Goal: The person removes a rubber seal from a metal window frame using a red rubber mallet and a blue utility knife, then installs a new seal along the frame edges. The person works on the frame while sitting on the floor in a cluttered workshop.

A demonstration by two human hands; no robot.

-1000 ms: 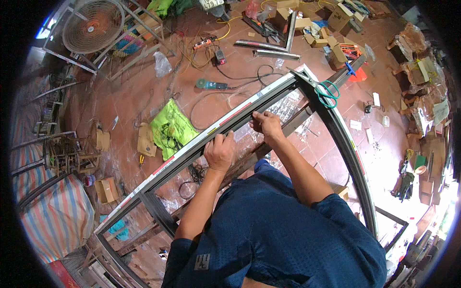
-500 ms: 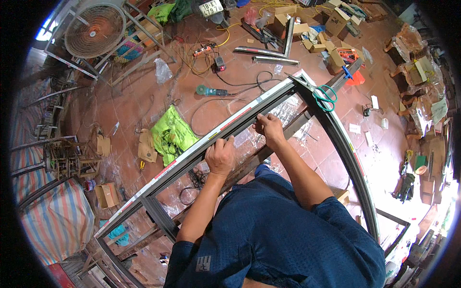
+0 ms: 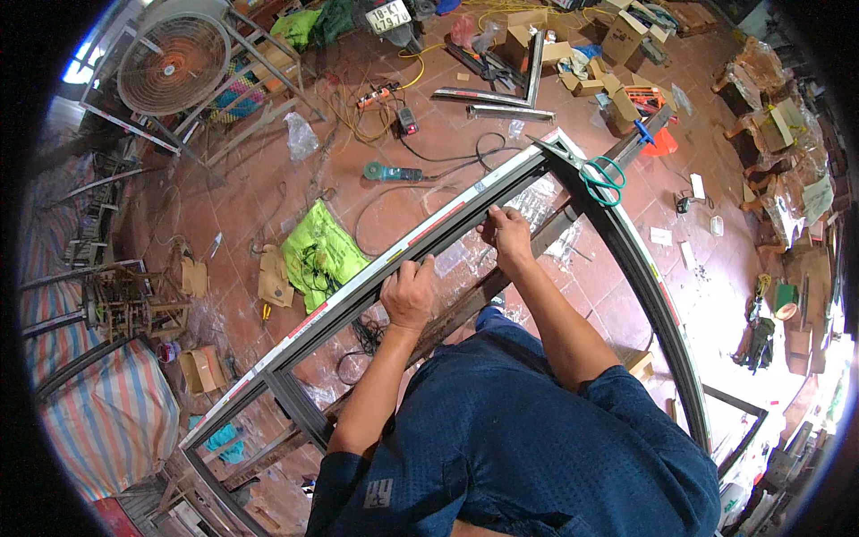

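Note:
A large dark metal frame (image 3: 447, 227) with a whitish, label-marked outer face runs diagonally across in front of me; its right side curves toward me. My left hand (image 3: 409, 294) is on the inner edge of the long far rail, its fingers curled over the rail. Farther right on the same rail, my right hand (image 3: 507, 234) has its thumb and fingers pinched together at the inner edge. Whatever is between those fingertips is too small to make out. Green-handled scissors (image 3: 601, 182) lie on the frame's far corner, near my right hand.
Under the frame runs a long bar (image 3: 555, 228), with a blue clamp (image 3: 644, 132) near its far end. On the tiled floor lie an angle grinder (image 3: 392, 172), a lime-green bag (image 3: 320, 255) and loose cables. Cardboard boxes (image 3: 626, 38) and a large fan (image 3: 173, 64) stand farther back.
My right hand has slid a little to the right along the rail, its fingers still pinched. The left hand stays at nearly the same spot.

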